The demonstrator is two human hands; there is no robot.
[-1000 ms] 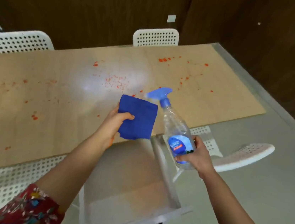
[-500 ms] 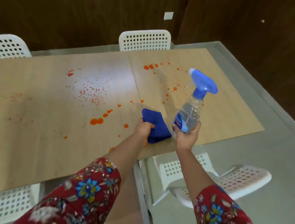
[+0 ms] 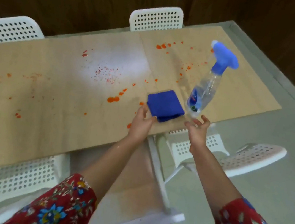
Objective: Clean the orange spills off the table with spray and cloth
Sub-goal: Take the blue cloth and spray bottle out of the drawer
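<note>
Near the surface's [image 3: 49, 118] front edge: folded blue cloth [image 3: 165, 105] lies flat beside the orange spills [image 3: 113, 99], presumably staged for wiping. Left grip [image 3: 141, 122] slack at its corner, holding nothing. Spray bottle [image 3: 204, 92] tilts just above my spread, empty right grip [image 3: 197, 130].

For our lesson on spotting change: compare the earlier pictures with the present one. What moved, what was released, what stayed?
The left hand brought the blue cloth down onto the table and let go; it is open beside the cloth. The right hand raised the spray bottle to the table's near edge and released it; the bottle leans, that hand open by its base. The orange spills stay unwiped.
</note>
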